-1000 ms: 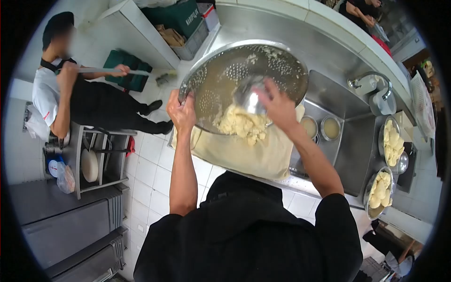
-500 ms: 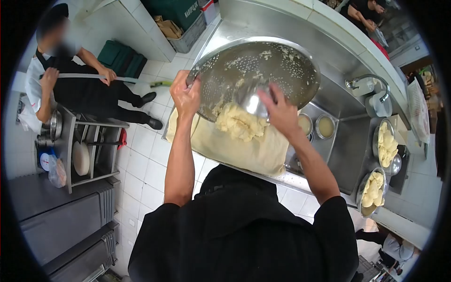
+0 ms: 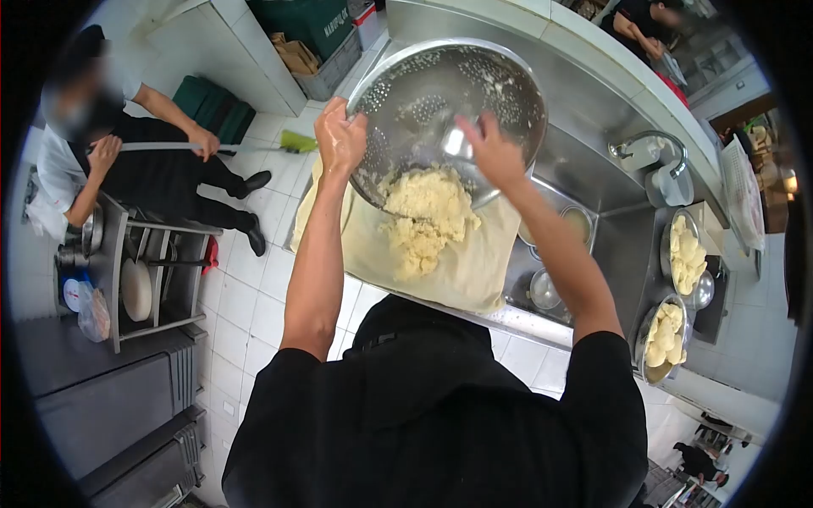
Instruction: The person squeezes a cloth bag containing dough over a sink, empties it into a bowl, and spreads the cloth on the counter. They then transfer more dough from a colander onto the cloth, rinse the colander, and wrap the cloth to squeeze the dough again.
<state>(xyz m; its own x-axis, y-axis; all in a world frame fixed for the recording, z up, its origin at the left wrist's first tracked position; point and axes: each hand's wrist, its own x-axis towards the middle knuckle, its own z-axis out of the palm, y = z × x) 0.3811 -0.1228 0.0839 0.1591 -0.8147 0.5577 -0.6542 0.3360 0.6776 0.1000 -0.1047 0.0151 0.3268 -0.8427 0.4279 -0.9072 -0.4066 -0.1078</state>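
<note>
A large perforated metal colander (image 3: 517,106) is tipped over a pale cloth (image 3: 474,271) at the sink's near edge. My left hand (image 3: 341,140) is closed on its left rim. Inside it, my right hand (image 3: 497,154), blurred by motion, grips a small shiny metal bowl (image 3: 458,142) against the colander's wall. A heap of pale yellow, crumbly mash (image 3: 430,203) spills from the colander's lower lip onto the cloth. Bits of mash cling to the perforated wall.
The steel sink (image 3: 622,237) has a curved faucet (image 3: 677,152). Two bowls of pale yellow chunks (image 3: 688,254) (image 3: 665,334) stand at right. At left, a person (image 3: 127,144) holds a long-handled brush (image 3: 298,142) beside a metal rack (image 3: 161,279).
The colander has tilted more steeply, and more mash has slid down onto the cloth. My right hand has moved up inside the colander with the small bowl. The person at left has shifted slightly.
</note>
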